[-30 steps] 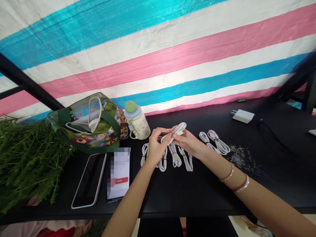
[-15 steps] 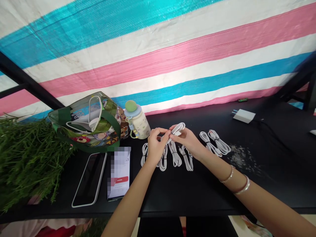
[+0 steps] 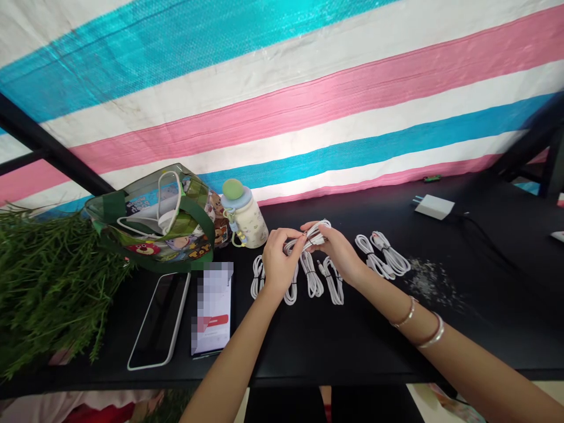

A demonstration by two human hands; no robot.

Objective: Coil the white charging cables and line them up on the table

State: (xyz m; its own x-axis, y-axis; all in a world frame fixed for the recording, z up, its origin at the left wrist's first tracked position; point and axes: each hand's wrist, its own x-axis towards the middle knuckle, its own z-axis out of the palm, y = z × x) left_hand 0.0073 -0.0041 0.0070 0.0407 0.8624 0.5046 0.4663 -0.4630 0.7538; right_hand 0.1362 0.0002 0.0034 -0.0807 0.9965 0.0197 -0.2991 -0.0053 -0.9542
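Between my two hands is a coiled white cable [image 3: 314, 238], raised above the black table. My left hand [image 3: 281, 258] pinches its middle, where a dark tie shows at the fingertips. My right hand [image 3: 335, 249] is closed round the coil's far end, partly covering it. Just below lie several tied white cables: one bundle [image 3: 314, 281] under the hands, another bundle [image 3: 333, 285] to its right, and one more bundle [image 3: 257, 279] at the left, partly behind my left wrist. Further right rest two coiled bundles [image 3: 390, 255] side by side.
A white charger [image 3: 434, 207] with a black cord lies at right, near scattered pale crumbs [image 3: 429, 282]. On the left stand a bottle [image 3: 251, 226], a clear printed bag [image 3: 154, 252], two phones [image 3: 161, 320] and a green plant [image 3: 53, 282]. Striped sheeting [image 3: 308, 106] hangs behind.
The held cable coil has turned in my fingers, and more of its length shows between my hands. The bundles on the table have stayed put.
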